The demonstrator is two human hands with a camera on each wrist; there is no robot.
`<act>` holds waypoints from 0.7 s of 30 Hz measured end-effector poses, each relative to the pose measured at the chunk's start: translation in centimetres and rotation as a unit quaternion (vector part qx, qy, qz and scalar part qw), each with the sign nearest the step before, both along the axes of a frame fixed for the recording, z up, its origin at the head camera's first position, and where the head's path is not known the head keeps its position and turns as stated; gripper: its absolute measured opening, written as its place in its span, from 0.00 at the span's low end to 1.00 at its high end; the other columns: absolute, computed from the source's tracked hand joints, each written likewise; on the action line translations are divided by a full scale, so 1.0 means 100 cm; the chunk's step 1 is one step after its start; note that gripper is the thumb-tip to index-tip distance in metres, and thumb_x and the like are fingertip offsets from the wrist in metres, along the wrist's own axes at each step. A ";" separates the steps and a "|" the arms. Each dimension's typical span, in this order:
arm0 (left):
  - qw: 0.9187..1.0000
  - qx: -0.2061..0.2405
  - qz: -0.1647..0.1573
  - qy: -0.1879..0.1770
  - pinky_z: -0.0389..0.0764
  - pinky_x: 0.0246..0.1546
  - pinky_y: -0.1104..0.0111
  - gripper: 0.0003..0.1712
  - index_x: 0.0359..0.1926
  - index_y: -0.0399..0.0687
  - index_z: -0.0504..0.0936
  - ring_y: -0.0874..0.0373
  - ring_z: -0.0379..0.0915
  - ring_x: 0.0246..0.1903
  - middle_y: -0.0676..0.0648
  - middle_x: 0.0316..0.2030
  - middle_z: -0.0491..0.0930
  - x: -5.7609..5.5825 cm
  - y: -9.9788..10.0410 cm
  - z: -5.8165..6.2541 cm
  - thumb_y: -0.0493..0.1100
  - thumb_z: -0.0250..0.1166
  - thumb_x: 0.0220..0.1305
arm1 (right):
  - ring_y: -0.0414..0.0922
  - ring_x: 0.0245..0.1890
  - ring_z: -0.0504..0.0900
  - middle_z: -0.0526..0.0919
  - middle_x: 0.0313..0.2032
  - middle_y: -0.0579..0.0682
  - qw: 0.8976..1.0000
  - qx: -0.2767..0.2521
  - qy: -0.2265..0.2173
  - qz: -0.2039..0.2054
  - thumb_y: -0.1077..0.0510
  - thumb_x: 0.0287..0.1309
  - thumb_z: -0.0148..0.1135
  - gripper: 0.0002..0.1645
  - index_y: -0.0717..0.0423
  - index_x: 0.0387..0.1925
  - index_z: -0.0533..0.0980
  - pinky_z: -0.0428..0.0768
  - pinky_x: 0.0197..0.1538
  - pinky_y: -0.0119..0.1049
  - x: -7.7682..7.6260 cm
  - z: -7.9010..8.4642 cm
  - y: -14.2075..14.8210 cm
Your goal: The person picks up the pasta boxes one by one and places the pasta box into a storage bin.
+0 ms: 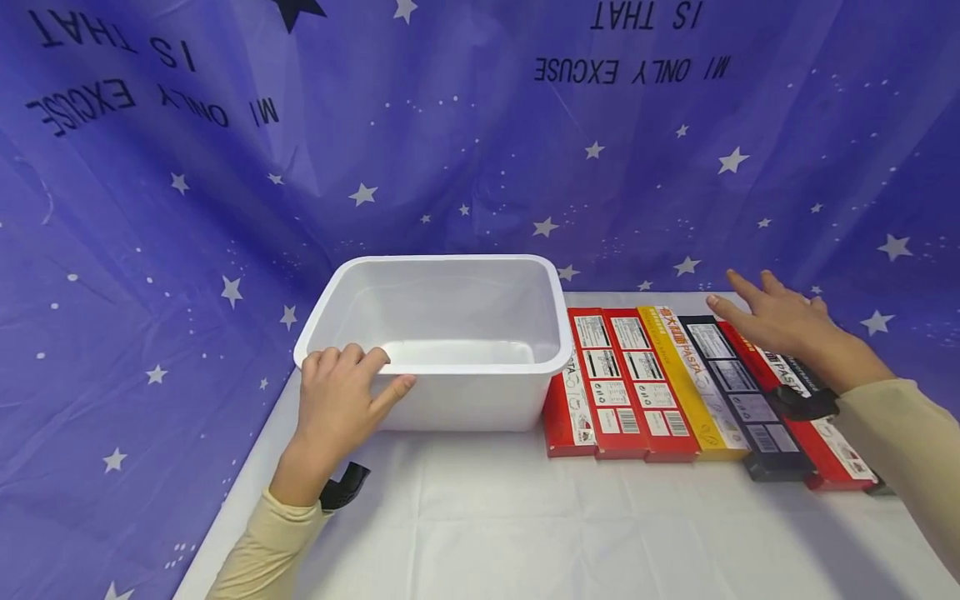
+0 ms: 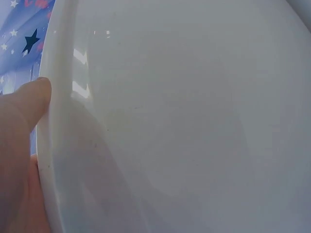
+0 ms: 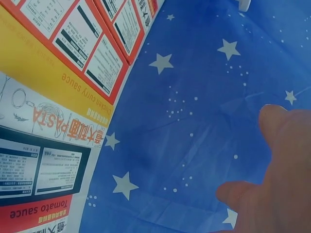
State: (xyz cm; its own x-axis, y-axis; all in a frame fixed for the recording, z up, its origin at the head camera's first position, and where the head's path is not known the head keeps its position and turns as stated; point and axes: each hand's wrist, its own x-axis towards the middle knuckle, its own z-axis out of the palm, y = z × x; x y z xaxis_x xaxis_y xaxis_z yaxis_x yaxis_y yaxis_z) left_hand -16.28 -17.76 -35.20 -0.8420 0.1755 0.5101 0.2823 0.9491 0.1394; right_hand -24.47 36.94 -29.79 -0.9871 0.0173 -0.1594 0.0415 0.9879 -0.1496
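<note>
My left hand (image 1: 333, 400) grips the near left part of the rim of a white plastic tub (image 1: 465, 402), fingers curled over the edge and thumb along the outside. The tub stands upright with nothing visible inside. In the left wrist view, the tub's smooth wall (image 2: 165, 116) fills most of the picture, with the thumb (image 2: 36, 94) at its rim. My right hand (image 1: 787, 321) hovers over the far end of a row of pasta boxes, fingers spread and holding nothing. Beneath it are a red and white box (image 1: 828, 454) and a black box (image 1: 750, 408).
A yellow pasta box (image 1: 686, 383) and several red boxes (image 1: 622, 383) lie side by side, the leftmost close against the tub. A white cloth (image 1: 487, 517) covers the table. Blue star-printed fabric (image 1: 465, 167) hangs behind and to the left.
</note>
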 end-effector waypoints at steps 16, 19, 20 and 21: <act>1.000 0.012 -0.015 0.021 0.67 0.51 0.45 0.28 0.43 0.44 0.83 0.37 0.74 0.38 0.40 0.32 0.80 -0.002 0.000 -0.004 0.64 0.67 0.59 | 0.90 0.65 0.44 0.34 0.71 0.85 1.000 0.014 0.008 -0.016 0.24 0.71 0.29 0.55 0.60 0.79 0.35 0.38 0.61 0.85 0.022 -0.012 0.050; 0.999 0.015 -0.017 0.026 0.67 0.49 0.46 0.28 0.42 0.44 0.84 0.38 0.74 0.36 0.41 0.32 0.80 -0.002 -0.001 -0.004 0.64 0.67 0.59 | 0.91 0.64 0.44 0.35 0.70 0.87 0.999 0.020 0.008 -0.031 0.25 0.72 0.29 0.55 0.61 0.78 0.34 0.41 0.61 0.86 0.029 -0.018 0.068; 0.999 0.016 -0.018 0.028 0.67 0.49 0.46 0.28 0.42 0.44 0.84 0.38 0.74 0.36 0.41 0.32 0.80 -0.002 -0.001 -0.004 0.64 0.67 0.59 | 0.91 0.64 0.44 0.36 0.69 0.88 0.999 0.022 0.009 -0.036 0.25 0.72 0.29 0.55 0.62 0.78 0.34 0.44 0.61 0.86 0.032 -0.021 0.075; 0.999 0.016 -0.018 0.029 0.67 0.49 0.46 0.27 0.42 0.44 0.84 0.38 0.74 0.36 0.41 0.32 0.80 -0.002 -0.001 -0.004 0.64 0.67 0.59 | 0.92 0.63 0.45 0.37 0.68 0.89 0.999 0.025 0.012 -0.040 0.26 0.73 0.29 0.54 0.63 0.77 0.34 0.46 0.60 0.86 0.035 -0.024 0.081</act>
